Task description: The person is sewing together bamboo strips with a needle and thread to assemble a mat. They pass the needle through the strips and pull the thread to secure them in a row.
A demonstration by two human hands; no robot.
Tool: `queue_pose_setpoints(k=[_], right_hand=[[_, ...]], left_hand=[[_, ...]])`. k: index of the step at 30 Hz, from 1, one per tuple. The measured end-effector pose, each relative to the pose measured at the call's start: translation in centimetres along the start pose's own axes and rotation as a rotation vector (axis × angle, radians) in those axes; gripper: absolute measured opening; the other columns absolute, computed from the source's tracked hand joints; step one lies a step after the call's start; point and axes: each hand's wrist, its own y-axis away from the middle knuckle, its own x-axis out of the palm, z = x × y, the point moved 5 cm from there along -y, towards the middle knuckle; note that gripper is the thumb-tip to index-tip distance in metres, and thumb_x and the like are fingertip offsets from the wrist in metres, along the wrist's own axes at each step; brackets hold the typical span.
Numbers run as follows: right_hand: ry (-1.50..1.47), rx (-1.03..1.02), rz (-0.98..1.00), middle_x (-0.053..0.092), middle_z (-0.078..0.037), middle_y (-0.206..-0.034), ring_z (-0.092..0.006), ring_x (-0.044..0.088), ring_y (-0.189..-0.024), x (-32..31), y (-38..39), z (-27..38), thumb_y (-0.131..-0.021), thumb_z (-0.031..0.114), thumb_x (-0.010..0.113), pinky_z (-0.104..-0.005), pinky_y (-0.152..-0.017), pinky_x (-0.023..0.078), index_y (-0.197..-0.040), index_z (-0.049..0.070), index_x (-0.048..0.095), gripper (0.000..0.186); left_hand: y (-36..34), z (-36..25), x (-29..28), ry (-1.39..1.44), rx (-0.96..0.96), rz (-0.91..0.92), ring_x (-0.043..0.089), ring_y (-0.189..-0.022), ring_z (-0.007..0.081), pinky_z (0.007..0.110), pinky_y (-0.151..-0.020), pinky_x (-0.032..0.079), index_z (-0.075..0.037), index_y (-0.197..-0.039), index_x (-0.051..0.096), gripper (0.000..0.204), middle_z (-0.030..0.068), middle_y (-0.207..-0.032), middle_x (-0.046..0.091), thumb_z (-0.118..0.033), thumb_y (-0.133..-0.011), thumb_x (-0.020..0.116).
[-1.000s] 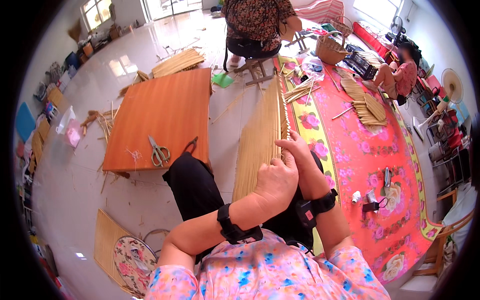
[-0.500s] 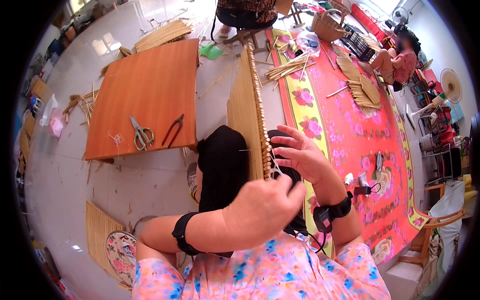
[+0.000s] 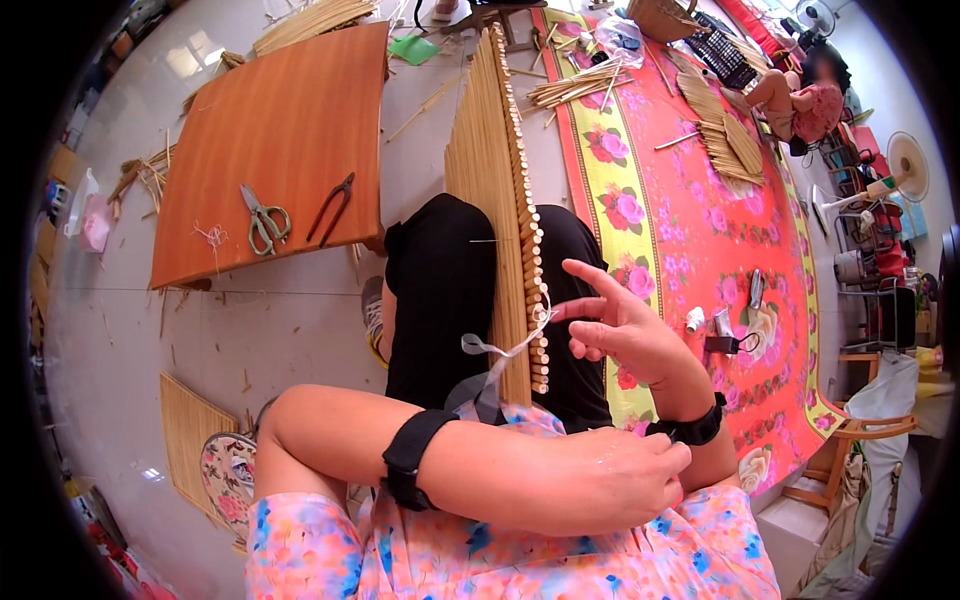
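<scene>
A panel of pale straw-like stalks [image 3: 480,140] stands on edge between my knees, the round cut ends along its right side. A thin needle-like piece [image 3: 484,241] sticks out of its left face. White string [image 3: 505,352] loops loosely over the near part of the panel. My right hand [image 3: 625,335] is beside the cut ends, fingers spread, a fingertip close to the string; whether they touch I cannot tell. My left hand [image 3: 610,480] crosses in front of me to my right wrist. Its fingers are pinched together, and what they hold, if anything, is hidden.
On the orange table [image 3: 290,110] at the left lie scissors [image 3: 264,222], pliers [image 3: 332,210] and a tangle of thread [image 3: 212,236]. A red flowered mat [image 3: 690,250] with loose stalks [image 3: 575,88] spreads to the right. Another person [image 3: 815,105] sits at the far right.
My left hand has moved right and toward me, away from the panel. The string now lies slack across the panel. My right hand's fingers have shifted slightly, and the whole view has tilted.
</scene>
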Motion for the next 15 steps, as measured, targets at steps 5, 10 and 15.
queue_pose_setpoints(k=[5,10,15], right_hand=[[-0.257,0.088,-0.054,0.062,-0.011,-0.108,-0.0102,0.053,-0.064,-0.6,-0.8,-2.2,-0.095,0.014,0.058,-0.0204,-0.052,0.039,-0.145,0.006,0.035,0.056],[-0.194,0.045,-0.108,0.06,-0.004,-0.099,-0.0076,0.049,-0.06,0.5,-3.0,-2.6,-0.095,0.016,0.058,-0.0192,-0.049,0.037,-0.112,0.005,0.053,0.02],[-0.579,0.057,0.187,0.056,-0.003,-0.088,-0.0064,0.044,-0.058,-1.8,-2.6,-1.3,-0.095,0.015,0.054,-0.0187,-0.049,0.036,-0.094,0.008,0.049,0.008]], left_hand=[[-0.1,-0.2,0.7,-0.195,0.015,-0.104,0.051,-0.101,0.0251,0.034,-0.075,0.045,0.004,-0.102,0.06,0.031,0.0136,-0.102,0.053,-0.017,-0.079,0.06],[1.6,0.4,-0.5,-0.149,-0.051,-0.115,0.052,-0.107,0.0259,0.034,-0.08,0.045,0.003,-0.1,0.061,0.03,0.0159,-0.109,0.055,-0.019,-0.08,0.06],[7.0,1.9,-3.5,-0.033,-0.122,-0.342,0.06,-0.102,0.0302,0.036,-0.079,0.052,0.001,-0.101,0.062,0.024,0.0206,-0.116,0.057,-0.014,-0.082,0.059]])
